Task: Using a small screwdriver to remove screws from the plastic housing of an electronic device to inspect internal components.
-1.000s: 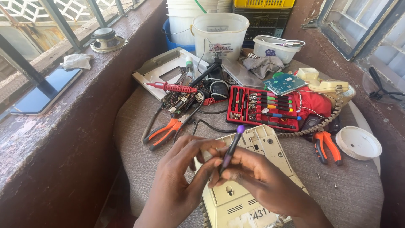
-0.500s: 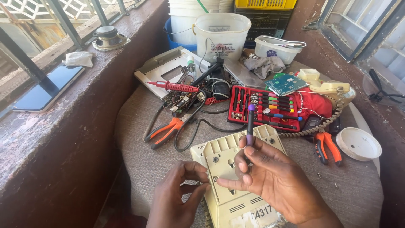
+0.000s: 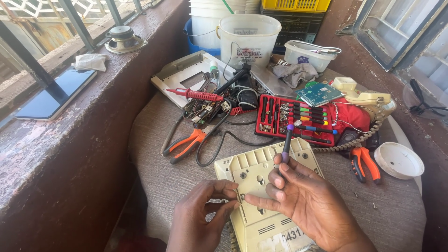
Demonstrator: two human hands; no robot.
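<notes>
On the cloth-covered table (image 3: 154, 154), the cream telephone base (image 3: 261, 186) is lying underside up, just below the red screwdriver kit (image 3: 298, 119). Versus half a second ago, little is changed: the purple-handled screwdriver (image 3: 287, 142) is kept upright in the right hand (image 3: 298, 200), and the left hand (image 3: 205, 210) is seen slightly higher at the base's left edge. Right-hand fingers are closed around the screwdriver's lower shaft; its index finger is stretched across the base's underside. Left-hand fingertips are pinched together at the edge; whether a screw is held there cannot be told. Counted: two orange-handled pliers, one (image 3: 186, 144) left of the base, one (image 3: 364, 163) to its right; one red probe (image 3: 196, 94); one green circuit board (image 3: 319, 94); one white lid (image 3: 399, 160); two loose screws (image 3: 373, 204) near the lid.
</notes>
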